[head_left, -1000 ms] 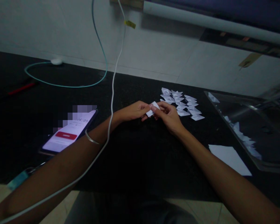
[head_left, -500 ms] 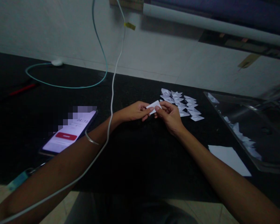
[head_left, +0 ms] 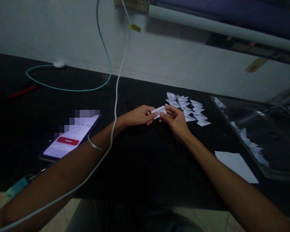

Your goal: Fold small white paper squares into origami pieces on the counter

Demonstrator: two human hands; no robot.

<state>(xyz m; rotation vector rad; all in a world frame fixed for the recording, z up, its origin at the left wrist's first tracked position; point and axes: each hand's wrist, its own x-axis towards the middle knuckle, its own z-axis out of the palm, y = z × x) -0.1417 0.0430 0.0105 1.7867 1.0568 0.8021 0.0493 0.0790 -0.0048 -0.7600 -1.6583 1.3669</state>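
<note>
My left hand [head_left: 138, 115] and my right hand [head_left: 174, 120] meet over the middle of a black table [head_left: 140, 161], and both pinch one small white paper piece [head_left: 159, 111] between their fingertips. Just to the right of the hands lies a cluster of several small folded white papers [head_left: 188, 109] on the table. A thin metal bangle sits on my left wrist.
A lit phone [head_left: 72, 137] lies at the left, a white cable [head_left: 116, 96] crosses my left forearm. A teal cable [head_left: 67, 87] loops at the back left beside a red pen [head_left: 23, 91]. A white sheet [head_left: 235, 166] and a clear plastic tray [head_left: 256, 135] with paper bits are at the right.
The paper piece has turned between my fingertips and now lies flatter and a little higher. Both hands stay in nearly the same place.
</note>
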